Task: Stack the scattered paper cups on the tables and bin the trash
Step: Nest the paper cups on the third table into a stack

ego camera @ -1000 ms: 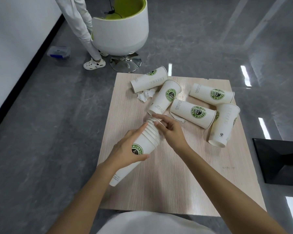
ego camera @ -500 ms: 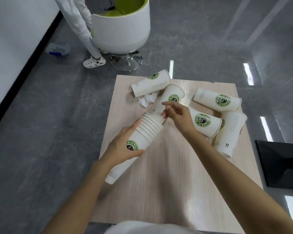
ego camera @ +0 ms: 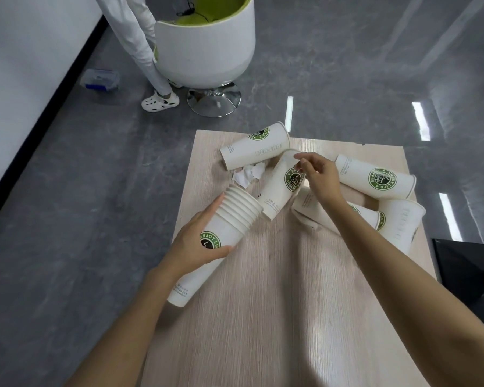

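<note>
The stack of cups [ego camera: 235,222] lies slanted in the left hand [ego camera: 199,244], over the left side of the tabletop [ego camera: 263,317]. The left hand is wrapped round its middle, with the thumb on one side and the fingers on the other. The stack's long side runs from the closed bottom, near the person, up to the open mouth. The mouth points away and a bit to the right. The stack is light, but many walls together make it firm, so holding it round the middle looks safe.

Just past that mouth lies a loose cup [ego camera: 281,188]. Its bottom points at the stack and its open rim points away. One paper cup is thin and very light. It will squash if squeezed hard, so a soft pinch at the rim seems best. The right hand [ego camera: 319,177] has bent fingers at that rim. I cannot tell if they pinch it yet.

Other cups [ego camera: 375,177] lie on their sides near by. A crumpled paper [ego camera: 248,174] sits beside the far cup [ego camera: 256,148].
</note>
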A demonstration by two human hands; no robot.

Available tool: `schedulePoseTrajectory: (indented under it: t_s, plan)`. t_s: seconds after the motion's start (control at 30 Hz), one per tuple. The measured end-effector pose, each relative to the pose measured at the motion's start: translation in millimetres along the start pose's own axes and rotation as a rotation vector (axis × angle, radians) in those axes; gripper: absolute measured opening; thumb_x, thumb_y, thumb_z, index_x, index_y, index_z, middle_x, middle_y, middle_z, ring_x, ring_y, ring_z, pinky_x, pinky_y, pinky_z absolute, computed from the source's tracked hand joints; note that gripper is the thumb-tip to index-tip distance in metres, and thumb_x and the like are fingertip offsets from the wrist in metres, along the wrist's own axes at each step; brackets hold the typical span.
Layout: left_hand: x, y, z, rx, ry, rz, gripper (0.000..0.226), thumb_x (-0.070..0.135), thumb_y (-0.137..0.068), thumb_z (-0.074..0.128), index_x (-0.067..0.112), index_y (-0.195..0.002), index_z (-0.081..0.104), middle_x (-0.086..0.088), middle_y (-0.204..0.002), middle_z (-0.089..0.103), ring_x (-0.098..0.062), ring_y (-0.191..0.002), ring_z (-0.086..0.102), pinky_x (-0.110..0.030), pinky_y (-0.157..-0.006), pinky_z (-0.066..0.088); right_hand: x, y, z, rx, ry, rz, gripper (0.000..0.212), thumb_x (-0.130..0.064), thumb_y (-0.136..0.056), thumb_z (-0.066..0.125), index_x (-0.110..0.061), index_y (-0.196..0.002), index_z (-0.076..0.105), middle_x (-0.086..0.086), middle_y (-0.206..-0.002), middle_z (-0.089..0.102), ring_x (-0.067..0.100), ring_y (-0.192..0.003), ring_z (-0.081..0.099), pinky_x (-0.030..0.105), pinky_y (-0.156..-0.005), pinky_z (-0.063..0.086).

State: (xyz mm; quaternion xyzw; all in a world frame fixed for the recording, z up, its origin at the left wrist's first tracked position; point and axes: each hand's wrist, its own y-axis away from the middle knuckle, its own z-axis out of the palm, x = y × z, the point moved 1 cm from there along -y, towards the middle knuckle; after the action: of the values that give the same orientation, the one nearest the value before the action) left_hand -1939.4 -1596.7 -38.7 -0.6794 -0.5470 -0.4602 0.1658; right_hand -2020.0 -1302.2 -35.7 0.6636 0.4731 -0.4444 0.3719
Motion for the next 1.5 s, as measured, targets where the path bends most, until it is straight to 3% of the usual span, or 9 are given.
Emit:
schedulePoseTrajectory:
  t_s: [0.17,0.4,0.57,0.73,0.93,1.13,1.33,1.43,1.5]
  plan:
    - [-5.3,-8.6,-4.1,0.013,0.022,0.015,0.104,0.043,-0.064,0.080,0.066,-0.143,0.015,0.022,-0.139,0.041,-0.003,-0.113,0.054,-0.033,-0.093,0.051,1.7,-23.5,-7.2,0.063,0.102,-0.017,0.020,-0.012,-0.094,0.051,-0.012,-0.105,0.069,0.003,-0.100,0.068,0.010,-0.088,0.060,0.015,-0.079,0.044]
    - [-10.5,-17.9,-6.3,0.023,0.018,0.021,0.107,0.028,-0.072,0.085,0.072,-0.138,0.013,0.025,-0.137,0.043,-0.002,-0.109,0.056,-0.024,-0.087,0.050,11.5,-45.0,-8.1,-0.034,0.210,0.002,0.022,-0.014,-0.094,0.054,-0.016,-0.111,0.068,0.003,-0.116,0.064,0.013,-0.096,0.057,0.024,-0.086,0.043]
    - [-15.9,-17.3,-8.2,0.002,0.052,-0.003,0.107,0.030,-0.069,0.086,0.065,-0.144,0.017,0.043,-0.137,0.033,0.003,-0.121,0.050,-0.020,-0.096,0.045,13.1,-52.7,-4.5,-0.164,0.131,0.048,0.025,-0.009,-0.094,0.053,-0.023,-0.102,0.072,0.001,-0.112,0.069,0.015,-0.104,0.061,0.028,-0.091,0.050]
    - [-16.4,-14.9,-12.1,0.023,0.078,0.001,0.102,0.052,-0.059,0.077,0.065,-0.142,0.019,0.048,-0.138,0.030,0.017,-0.124,0.040,-0.002,-0.094,0.034,16.9,-57.1,-0.8,-0.220,0.093,0.069,0.026,-0.011,-0.090,0.059,-0.031,-0.089,0.074,0.002,-0.099,0.072,0.021,-0.099,0.064,0.041,-0.092,0.052]
    - [-22.1,-12.5,-11.6,0.017,0.088,-0.022,0.102,0.052,-0.059,0.078,0.066,-0.142,0.020,0.044,-0.138,0.032,0.014,-0.125,0.041,-0.011,-0.097,0.036,9.6,-49.9,0.8,-0.235,0.023,0.079,0.023,-0.001,-0.093,0.054,-0.015,-0.101,0.069,0.006,-0.099,0.068,0.018,-0.092,0.061,0.028,-0.083,0.052]
    - [-22.8,-3.9,-12.9,0.012,0.092,-0.022,0.102,0.046,-0.060,0.080,0.069,-0.140,0.020,0.047,-0.137,0.031,0.018,-0.123,0.040,-0.001,-0.091,0.035,-1.5,-38.9,-7.6,-0.240,-0.036,0.030,0.024,0.001,-0.094,0.050,-0.011,-0.105,0.068,0.009,-0.108,0.067,0.011,-0.091,0.063,0.022,-0.083,0.052]
    - [-22.9,9.6,-14.0,-0.016,0.081,-0.025,0.103,0.052,-0.058,0.077,0.067,-0.141,0.018,0.036,-0.141,0.032,0.009,-0.123,0.044,-0.012,-0.094,0.039,-18.9,-24.2,-19.5,-0.133,-0.111,-0.021,0.023,0.001,-0.094,0.049,-0.007,-0.106,0.067,0.001,-0.093,0.068,-0.004,-0.076,0.063,0.013,-0.072,0.050]
    - [-22.7,16.5,-13.4,-0.036,0.054,-0.020,0.105,0.040,-0.064,0.084,0.068,-0.141,0.018,0.029,-0.142,0.036,0.002,-0.120,0.048,-0.014,-0.092,0.042,-24.2,-14.4,-23.8,-0.082,-0.147,-0.039,0.022,0.001,-0.094,0.050,-0.007,-0.106,0.067,0.001,-0.098,0.068,-0.003,-0.082,0.064,0.015,-0.076,0.050]
    - [-21.2,21.4,-12.0,-0.047,0.043,-0.009,0.106,0.027,-0.071,0.086,0.068,-0.141,0.018,0.034,-0.141,0.034,0.005,-0.120,0.048,-0.012,-0.090,0.042,-25.7,-6.5,-25.3,-0.071,-0.173,-0.054,0.022,0.001,-0.093,0.050,-0.007,-0.102,0.069,0.001,-0.100,0.069,0.002,-0.088,0.064,0.018,-0.082,0.049]
